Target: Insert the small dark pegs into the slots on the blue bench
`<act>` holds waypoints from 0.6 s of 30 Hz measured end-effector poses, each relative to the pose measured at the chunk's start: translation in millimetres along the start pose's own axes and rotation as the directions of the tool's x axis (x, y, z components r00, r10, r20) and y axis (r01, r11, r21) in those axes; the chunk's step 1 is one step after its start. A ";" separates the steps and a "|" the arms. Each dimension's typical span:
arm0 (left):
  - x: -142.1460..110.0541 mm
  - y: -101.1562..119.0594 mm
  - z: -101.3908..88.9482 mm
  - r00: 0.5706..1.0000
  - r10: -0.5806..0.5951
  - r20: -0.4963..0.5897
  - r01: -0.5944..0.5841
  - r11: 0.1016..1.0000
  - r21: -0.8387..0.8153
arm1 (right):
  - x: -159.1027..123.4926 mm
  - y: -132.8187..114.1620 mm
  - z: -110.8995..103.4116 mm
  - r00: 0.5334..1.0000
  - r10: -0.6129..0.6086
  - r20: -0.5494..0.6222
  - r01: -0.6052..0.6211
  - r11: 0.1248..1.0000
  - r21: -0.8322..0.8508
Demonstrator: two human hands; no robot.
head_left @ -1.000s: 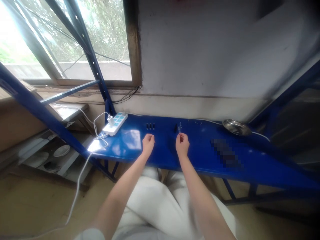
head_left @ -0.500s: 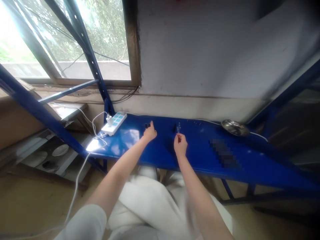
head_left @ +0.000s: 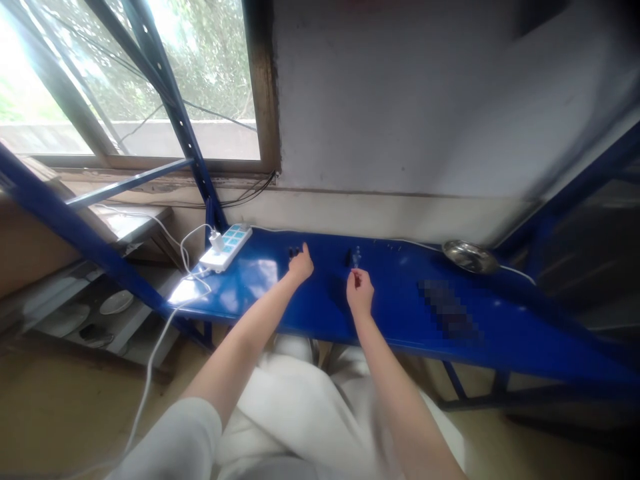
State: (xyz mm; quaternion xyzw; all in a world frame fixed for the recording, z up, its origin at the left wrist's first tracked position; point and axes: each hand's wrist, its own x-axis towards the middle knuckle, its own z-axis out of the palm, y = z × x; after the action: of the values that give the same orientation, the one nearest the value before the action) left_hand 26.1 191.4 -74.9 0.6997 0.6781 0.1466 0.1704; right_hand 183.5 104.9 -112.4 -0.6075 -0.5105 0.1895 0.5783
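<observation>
Black cylinders [head_left: 291, 253] at eleven o'clock from my left hand [head_left: 301, 265] look light, grippable mid-length; whether it or my right hand [head_left: 361, 292] pinches anything, I can't tell.

A: What's by the L hand [head_left: 301, 265]?
B: Sm. blk pcs [head_left: 293, 253], close tog. on the blue table [head_left: 325, 297], partly hidden by that hand; exact no. unclear, can't tell if touched.
A: & by the R hand [head_left: 361, 288]?
B: Tiny clear bits [head_left: 357, 254], clustered just past it, w/ a dk pc [head_left: 348, 258] just beside, on their L. Both too blurry for detail.
</observation>
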 end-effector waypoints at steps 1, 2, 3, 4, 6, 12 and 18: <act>0.6 0.2 0.6 1.000 0.000 -0.004 0.000 1.000 0.024 | 0.1 0.3 0.1 1.000 -0.002 -0.005 0.002 1.000 0.008; 1.2 0.1 1.4 1.000 0.002 -0.014 -0.002 0.999 0.045 | 0.2 0.4 0.1 1.000 -0.003 -0.006 0.003 1.000 0.012; 1.7 -0.1 2.3 1.000 0.008 -0.026 -0.007 0.998 0.063 | 0.3 0.3 0.1 1.000 -0.002 -0.005 0.002 1.000 0.013; 2.2 -0.3 3.2 0.999 0.016 -0.037 -0.013 0.997 0.079 | 0.3 0.1 -0.1 1.000 -0.001 -0.003 0.001 1.000 0.013; 2.8 -0.3 4.3 0.998 0.031 -0.051 -0.026 0.995 0.097 | 0.3 -0.5 -0.4 1.000 -0.001 -0.001 0.001 1.000 0.013; -0.4 6.8 0.3 0.998 0.043 -0.049 -0.049 0.992 -0.116 | 0.2 -0.3 -0.6 1.000 -0.020 -0.006 0.020 1.000 0.009; -18.6 21.7 -14.7 0.999 0.030 0.042 0.012 0.648 -0.761 | 1.4 -0.1 1.5 0.998 -0.069 -0.012 0.069 0.997 -0.030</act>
State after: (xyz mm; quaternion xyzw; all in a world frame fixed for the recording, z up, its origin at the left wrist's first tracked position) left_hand 38.5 172.8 -51.7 0.5707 0.5461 0.4004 0.4645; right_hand 182.9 106.9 -112.2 -0.5992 -0.5300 0.1579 0.5789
